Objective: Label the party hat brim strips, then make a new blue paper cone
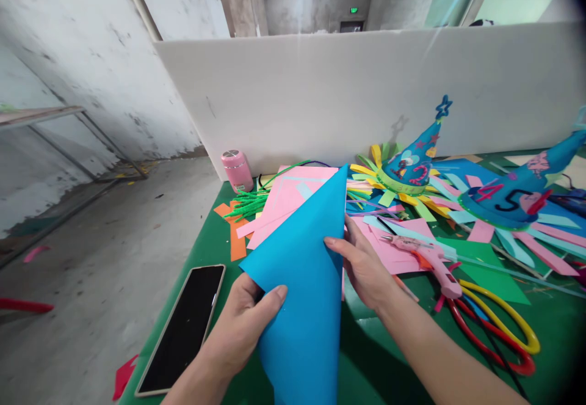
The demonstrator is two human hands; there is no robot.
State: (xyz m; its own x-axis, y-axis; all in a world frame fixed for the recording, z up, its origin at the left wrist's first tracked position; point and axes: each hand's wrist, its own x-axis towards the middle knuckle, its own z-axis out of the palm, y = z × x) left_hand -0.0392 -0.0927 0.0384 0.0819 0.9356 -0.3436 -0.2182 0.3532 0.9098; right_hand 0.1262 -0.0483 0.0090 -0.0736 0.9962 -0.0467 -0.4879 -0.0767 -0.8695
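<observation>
A sheet of blue paper, rolled into a loose cone with its point up and away from me, is held above the table. On its left side my left hand grips it, thumb on the outside and fingers tucked behind the edge. My right hand holds the right side, thumb on the front face, other fingers hidden behind the paper. Just right of that hand lies a pink glue gun. A phone with a dark screen lies left of my left hand.
Two decorated blue cone hats, one with a star and one marked 45, stand at the right. Pink paper, green pipe cleaners, scissors and a pink bottle lie about the green table. A pale board rises behind.
</observation>
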